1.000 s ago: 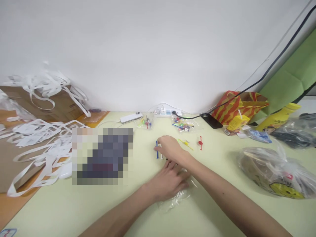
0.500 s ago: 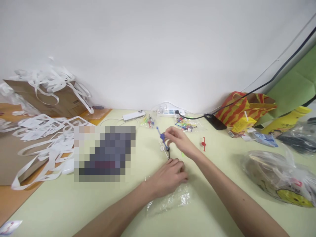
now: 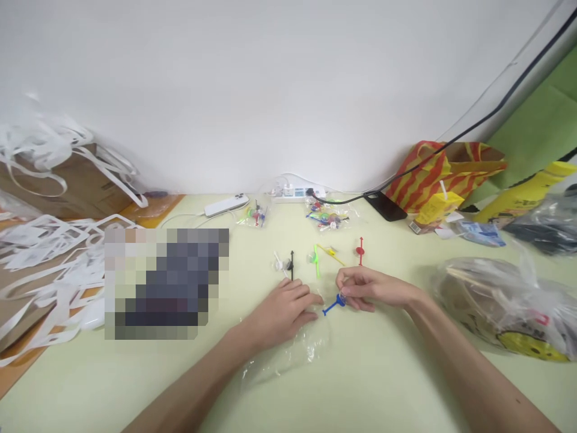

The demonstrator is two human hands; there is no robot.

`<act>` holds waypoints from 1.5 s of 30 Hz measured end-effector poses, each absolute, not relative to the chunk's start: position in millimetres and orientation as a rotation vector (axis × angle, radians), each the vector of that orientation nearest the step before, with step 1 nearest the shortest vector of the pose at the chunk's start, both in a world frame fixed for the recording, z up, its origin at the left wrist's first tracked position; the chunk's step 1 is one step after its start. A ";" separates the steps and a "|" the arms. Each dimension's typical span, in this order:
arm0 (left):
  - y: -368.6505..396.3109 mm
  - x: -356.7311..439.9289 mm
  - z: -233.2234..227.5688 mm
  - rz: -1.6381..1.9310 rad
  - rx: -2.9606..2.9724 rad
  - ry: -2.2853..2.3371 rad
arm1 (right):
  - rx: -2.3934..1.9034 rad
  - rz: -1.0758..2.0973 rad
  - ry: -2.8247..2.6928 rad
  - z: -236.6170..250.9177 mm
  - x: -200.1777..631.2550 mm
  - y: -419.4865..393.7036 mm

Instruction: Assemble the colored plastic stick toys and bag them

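My right hand pinches a small blue plastic toy piece by its round end, just above the pale green table. My left hand rests palm down on a clear plastic bag, fingers close to the blue piece. Just beyond my hands lie a black and white piece, a green and yellow piece and a red piece.
Two small bags of coloured pieces and a power strip lie near the wall. A large filled plastic bag sits at right, a striped bag behind it. White paper strips pile at left.
My right hand has drawn back toward me with the blue piece, from near the far bags to beside my left hand. The black and white piece now lies on the table.
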State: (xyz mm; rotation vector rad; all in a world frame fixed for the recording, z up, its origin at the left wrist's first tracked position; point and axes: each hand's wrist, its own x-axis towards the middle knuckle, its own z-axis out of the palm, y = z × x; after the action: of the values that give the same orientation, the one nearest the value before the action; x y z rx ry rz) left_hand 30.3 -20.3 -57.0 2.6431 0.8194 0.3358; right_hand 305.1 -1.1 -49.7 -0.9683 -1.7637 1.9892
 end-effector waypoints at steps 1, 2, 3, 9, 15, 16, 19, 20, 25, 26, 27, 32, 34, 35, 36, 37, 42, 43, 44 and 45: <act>-19.6 29.7 -56.5 0.328 2.647 0.834 | -0.987 1.947 -1.774 -48.7 305.0 0.0; -19.0 29.0 -56.1 0.325 2.646 0.845 | -1.004 1.894 -1.784 -47.7 305.1 0.9; -18.2 28.4 -55.7 0.326 2.640 0.852 | -1.015 1.834 -1.793 -46.7 305.2 1.5; -14.0 26.8 -55.6 0.305 2.584 0.846 | -0.964 1.620 -1.762 -42.8 304.4 1.7; -14.0 25.9 -56.5 0.355 2.567 0.828 | -0.919 1.732 -1.646 -47.2 298.8 0.9; -13.9 25.7 -56.6 0.352 2.570 0.827 | -0.917 1.761 -1.639 -48.1 297.8 0.6; -12.9 25.6 -57.1 0.337 2.577 0.821 | -0.950 1.831 -1.666 -49.2 295.0 -1.5; -12.5 25.7 -57.4 0.329 2.576 0.822 | -0.970 1.832 -1.690 -48.8 294.0 -2.8; -10.9 27.0 -60.1 0.325 2.552 0.826 | -1.054 1.793 -1.844 -44.5 287.3 -10.9; -10.7 27.2 -61.3 0.337 2.551 0.827 | -1.073 1.781 -1.865 -43.9 285.9 -12.3; -10.7 27.4 -62.8 0.348 2.554 0.831 | -1.093 1.764 -1.880 -43.5 284.5 -13.6; -11.4 27.8 -69.9 0.354 2.590 0.863 | -1.157 1.647 -1.921 -45.9 278.1 -17.0; -12.0 27.5 -70.9 0.349 2.584 0.885 | -1.174 1.601 -1.918 -48.6 275.0 -17.6; -12.2 27.2 -70.7 0.346 2.574 0.899 | -1.184 1.578 -1.911 -50.1 273.2 -17.9; -12.3 26.9 -70.2 0.341 2.557 0.916 | -1.192 1.551 -1.905 -51.5 271.5 -18.3; -12.3 26.5 -69.4 0.340 2.536 0.934 | -1.199 1.517 -1.903 -52.7 269.7 -18.7; -12.4 25.0 -60.8 0.401 2.454 0.977 | -1.211 1.298 -1.920 -57.1 260.4 -22.2; -12.9 25.0 -58.8 0.424 2.456 0.971 | -1.209 1.288 -1.904 -58.4 258.1 -22.9; -13.5 25.2 -56.8 0.444 2.461 0.965 | -1.204 1.293 -1.881 -60.1 255.6 -23.7; -14.2 25.4 -55.0 0.460 2.465 0.960 | -1.197 1.306 -1.851 -61.9 253.1 -24.4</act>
State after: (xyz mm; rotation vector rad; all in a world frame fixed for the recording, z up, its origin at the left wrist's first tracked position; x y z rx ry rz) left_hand 25.4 -14.2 -55.0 2.4650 0.9597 0.4603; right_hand 253.1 -24.4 -61.9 -1.1968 -1.8506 1.3057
